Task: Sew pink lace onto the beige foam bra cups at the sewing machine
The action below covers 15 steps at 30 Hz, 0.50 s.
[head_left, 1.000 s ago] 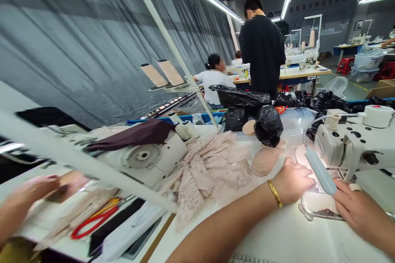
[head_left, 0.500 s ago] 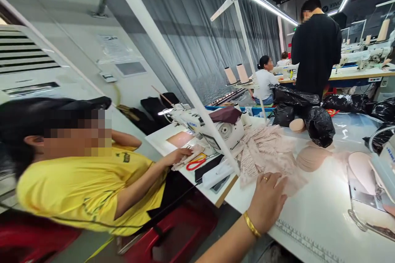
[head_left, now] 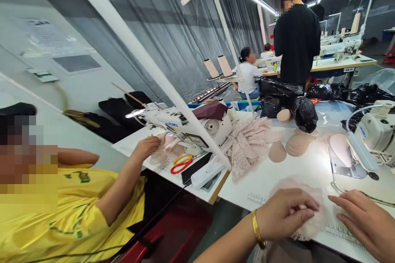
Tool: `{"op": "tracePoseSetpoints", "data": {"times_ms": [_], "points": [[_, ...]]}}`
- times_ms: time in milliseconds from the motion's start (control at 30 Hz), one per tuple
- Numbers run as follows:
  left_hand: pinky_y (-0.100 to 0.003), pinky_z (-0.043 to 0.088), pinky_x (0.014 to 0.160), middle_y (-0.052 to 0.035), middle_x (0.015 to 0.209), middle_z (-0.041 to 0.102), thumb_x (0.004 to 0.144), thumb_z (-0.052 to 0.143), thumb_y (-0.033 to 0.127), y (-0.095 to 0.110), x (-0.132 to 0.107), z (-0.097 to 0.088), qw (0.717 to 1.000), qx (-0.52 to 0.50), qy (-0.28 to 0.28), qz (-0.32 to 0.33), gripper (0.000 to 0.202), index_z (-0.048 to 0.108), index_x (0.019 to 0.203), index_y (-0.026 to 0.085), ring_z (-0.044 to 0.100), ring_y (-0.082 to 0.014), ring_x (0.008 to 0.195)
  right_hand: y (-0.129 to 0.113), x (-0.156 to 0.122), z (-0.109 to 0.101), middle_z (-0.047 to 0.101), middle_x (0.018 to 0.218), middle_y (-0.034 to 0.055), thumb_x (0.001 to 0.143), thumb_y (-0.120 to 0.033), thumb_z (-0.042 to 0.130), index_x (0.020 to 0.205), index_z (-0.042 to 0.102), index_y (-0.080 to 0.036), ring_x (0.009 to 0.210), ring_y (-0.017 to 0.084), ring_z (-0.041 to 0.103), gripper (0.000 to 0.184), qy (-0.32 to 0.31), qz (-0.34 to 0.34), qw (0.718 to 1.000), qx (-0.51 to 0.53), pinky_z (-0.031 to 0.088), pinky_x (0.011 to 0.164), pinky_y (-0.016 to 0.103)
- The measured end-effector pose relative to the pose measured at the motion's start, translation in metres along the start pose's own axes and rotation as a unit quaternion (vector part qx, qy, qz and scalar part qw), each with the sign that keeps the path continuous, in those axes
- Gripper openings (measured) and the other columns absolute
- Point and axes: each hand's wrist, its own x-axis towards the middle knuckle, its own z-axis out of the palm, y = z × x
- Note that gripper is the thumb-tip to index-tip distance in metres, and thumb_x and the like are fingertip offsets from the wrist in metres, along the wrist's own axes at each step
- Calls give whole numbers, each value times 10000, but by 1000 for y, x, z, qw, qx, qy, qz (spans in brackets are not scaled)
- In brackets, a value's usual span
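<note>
My left hand [head_left: 286,213], with a gold bracelet at the wrist, is over the front of the white table. Its thumb and fingers are closed on a pale pink lace piece [head_left: 310,230], which spreads out behind and below them. To its right is my right hand [head_left: 367,222], fingers stretched out and apart, holding nothing. A printed ruler scale [head_left: 342,234] runs along the table edge, partly under the hands. Farther back lie two beige bra cups [head_left: 277,152] and a heap of pink lace [head_left: 247,139]. Another cup [head_left: 339,148] rests at the sewing machine [head_left: 376,131].
At left a co-worker in a yellow shirt [head_left: 80,197] sits at another sewing machine [head_left: 185,123]. Red-and-yellow scissors [head_left: 181,163] lie on that table. A slanting white pole [head_left: 148,65] stands between. Black plastic bags [head_left: 304,115] line the back, near a standing person in black [head_left: 298,41].
My left hand has come from the lace heap toward the table's front with a lace piece. My right hand has come into fuller view. The view has swung to the right.
</note>
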Motion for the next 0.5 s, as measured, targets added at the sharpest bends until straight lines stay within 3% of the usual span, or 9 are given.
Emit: {"op": "tracePoseSetpoints", "data": {"times_ms": [67, 133, 200, 300, 400, 500], "points": [[-416, 507, 1060, -140, 1353, 670, 961, 682, 378, -4, 18, -5, 997, 57, 41, -26, 318, 637, 1223, 203, 628, -270, 1261, -15, 4, 1, 690, 1157, 64, 1059, -376, 533, 1406, 569, -361, 1053, 262, 660, 349, -5, 30, 999, 22, 584, 886, 430], [-523, 472, 1078, -168, 1277, 685, 743, 886, 384, -14, 37, -6, 985, 129, 44, -107, 536, 645, 1174, 176, 607, -357, 1244, -22, 5, 1, 690, 1152, 75, 1071, -399, 502, 1376, 588, -329, 1064, 269, 650, 324, 5, 66, 997, 51, 571, 906, 451], [-472, 529, 942, -88, 982, 715, 675, 900, 312, -24, 53, -2, 976, 133, 18, -172, 406, 652, 966, 176, 666, -313, 999, -23, 4, 1, 693, 1160, 88, 1067, -440, 502, 1379, 589, -304, 1094, 277, 650, 352, 23, 109, 990, 88, 564, 934, 460], [-317, 517, 779, -9, 834, 616, 843, 701, 278, -29, 65, 6, 979, 96, 37, -175, 174, 555, 802, 193, 609, -192, 821, -25, 3, 2, 688, 1233, 105, 1049, -522, 505, 1438, 556, -294, 1152, 278, 652, 454, 47, 192, 967, 162, 571, 944, 433], [-245, 459, 680, 8, 821, 536, 913, 614, 373, -26, 67, 13, 975, -52, 125, -174, 243, 481, 805, 201, 533, -146, 777, -30, 8, 5, 682, 1264, 98, 1019, -594, 518, 1480, 521, -296, 1078, 258, 668, 548, 55, 263, 938, 219, 581, 880, 395], [-231, 410, 653, 41, 744, 474, 829, 745, 538, -23, 65, 21, 921, -278, 209, -177, 454, 448, 775, 199, 457, -112, 694, -35, 17, 11, 715, 1101, 68, 986, -587, 568, 1368, 580, -258, 973, 239, 677, 504, 86, 275, 925, 249, 564, 874, 375]]}}
